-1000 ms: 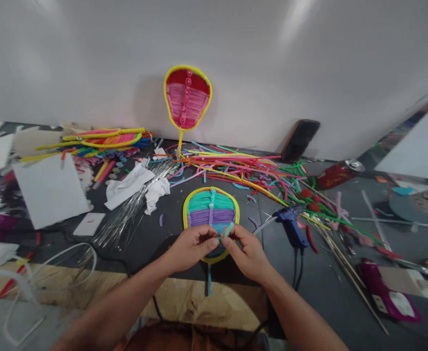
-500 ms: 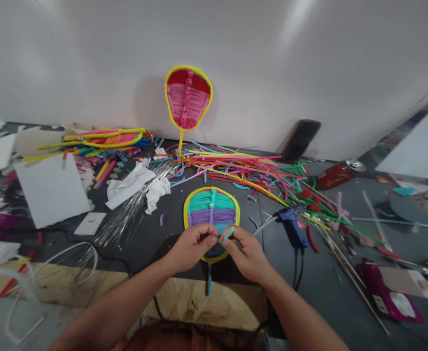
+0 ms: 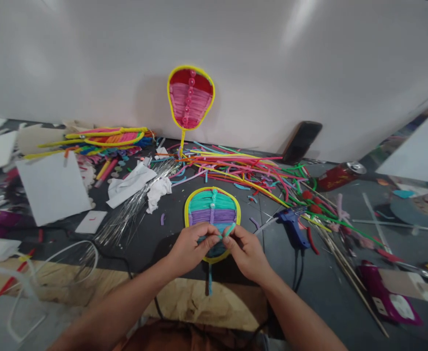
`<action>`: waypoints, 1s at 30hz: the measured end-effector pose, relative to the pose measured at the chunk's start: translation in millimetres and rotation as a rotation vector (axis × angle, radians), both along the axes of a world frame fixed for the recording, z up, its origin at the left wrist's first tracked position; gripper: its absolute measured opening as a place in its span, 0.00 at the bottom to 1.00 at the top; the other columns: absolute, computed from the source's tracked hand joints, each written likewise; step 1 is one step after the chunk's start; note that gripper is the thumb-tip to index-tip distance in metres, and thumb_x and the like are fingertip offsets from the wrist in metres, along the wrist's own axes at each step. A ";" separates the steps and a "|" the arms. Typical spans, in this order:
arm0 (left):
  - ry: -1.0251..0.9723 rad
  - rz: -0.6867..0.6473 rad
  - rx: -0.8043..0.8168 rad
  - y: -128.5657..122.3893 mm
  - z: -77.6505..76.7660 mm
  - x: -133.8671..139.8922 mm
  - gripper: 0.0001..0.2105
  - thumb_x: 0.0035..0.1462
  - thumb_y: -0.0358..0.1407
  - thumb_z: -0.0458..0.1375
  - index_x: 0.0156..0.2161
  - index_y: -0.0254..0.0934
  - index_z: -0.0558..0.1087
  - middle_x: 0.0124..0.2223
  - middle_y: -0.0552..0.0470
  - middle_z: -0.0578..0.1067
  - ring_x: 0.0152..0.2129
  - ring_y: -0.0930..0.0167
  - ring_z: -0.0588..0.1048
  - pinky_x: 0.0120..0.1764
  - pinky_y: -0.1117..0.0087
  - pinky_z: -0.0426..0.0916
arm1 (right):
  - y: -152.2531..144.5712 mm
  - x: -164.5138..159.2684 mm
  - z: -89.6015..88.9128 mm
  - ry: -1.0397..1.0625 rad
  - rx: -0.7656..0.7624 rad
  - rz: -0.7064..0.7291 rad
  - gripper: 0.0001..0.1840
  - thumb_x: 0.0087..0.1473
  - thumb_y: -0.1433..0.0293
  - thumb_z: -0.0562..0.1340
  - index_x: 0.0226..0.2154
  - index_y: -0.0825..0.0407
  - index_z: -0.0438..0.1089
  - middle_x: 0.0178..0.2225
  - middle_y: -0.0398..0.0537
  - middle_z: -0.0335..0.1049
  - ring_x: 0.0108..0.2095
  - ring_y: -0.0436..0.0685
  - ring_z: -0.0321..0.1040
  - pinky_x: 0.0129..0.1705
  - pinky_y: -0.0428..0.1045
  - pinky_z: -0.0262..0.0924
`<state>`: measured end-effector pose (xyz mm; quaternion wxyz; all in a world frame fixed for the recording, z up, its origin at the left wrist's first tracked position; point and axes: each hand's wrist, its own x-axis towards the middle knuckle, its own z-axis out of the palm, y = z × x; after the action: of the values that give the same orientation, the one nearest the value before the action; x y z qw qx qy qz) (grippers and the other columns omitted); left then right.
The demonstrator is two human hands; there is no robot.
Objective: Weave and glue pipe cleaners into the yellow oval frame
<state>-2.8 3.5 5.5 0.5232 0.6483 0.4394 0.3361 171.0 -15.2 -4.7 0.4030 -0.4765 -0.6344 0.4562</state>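
Observation:
Both of my hands meet above the lower part of a fan-shaped pipe-cleaner piece (image 3: 213, 214), which has a yellow rim, teal, purple and blue bands and a beaded middle strip. My right hand (image 3: 248, 251) pinches a short teal pipe cleaner (image 3: 230, 229), its end sticking up past the fingers. Close against it, my left hand (image 3: 194, 246) has thumb and forefinger pressed together at the piece's other end. The fingers partly cover the blue band. A second fan (image 3: 191, 97), pink and red with a yellow rim, stands upright against the white wall.
Loose pipe cleaners (image 3: 232, 165) lie heaped behind the fan. A blue glue gun (image 3: 292, 229), a red can (image 3: 340, 176) and a phone (image 3: 302, 142) are to the right. Leftward lie crumpled paper (image 3: 131, 183), silver wires (image 3: 126, 214) and a white card (image 3: 53, 190).
My hands stay pinched over the fan, and the fingertips have come slightly closer together around the teal pipe cleaner. The view has shifted a little.

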 end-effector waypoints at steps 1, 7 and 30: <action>-0.064 0.014 -0.063 -1.5 -0.4 1.3 0.06 0.53 0.38 0.59 0.33 0.37 0.74 0.30 0.52 0.74 0.28 0.71 0.70 0.34 0.74 0.62 | -0.7 -0.9 0.8 0.061 -0.032 -0.018 0.08 0.57 0.66 0.57 0.29 0.52 0.66 0.24 0.41 0.63 0.25 0.49 0.59 0.28 0.44 0.56; -0.265 0.125 -0.290 -3.9 -2.0 5.8 0.10 0.50 0.40 0.61 0.32 0.33 0.72 0.26 0.55 0.71 0.24 0.75 0.66 0.30 0.76 0.61 | -1.9 -3.3 -3.1 0.144 -0.084 -0.039 0.10 0.56 0.63 0.59 0.29 0.52 0.67 0.25 0.41 0.63 0.26 0.49 0.60 0.28 0.44 0.57; -0.150 -0.071 -0.427 3.3 4.0 -0.6 0.08 0.47 0.37 0.61 0.29 0.32 0.72 0.24 0.56 0.73 0.22 0.77 0.68 0.28 0.76 0.62 | 0.8 1.2 -2.0 -0.091 0.133 0.107 0.07 0.56 0.73 0.56 0.27 0.51 0.64 0.26 0.43 0.64 0.28 0.51 0.62 0.32 0.45 0.56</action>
<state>-3.4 6.8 9.5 0.6913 0.5111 0.4371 0.2642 172.2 -14.5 -6.7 0.3794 -0.4344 -0.7055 0.4119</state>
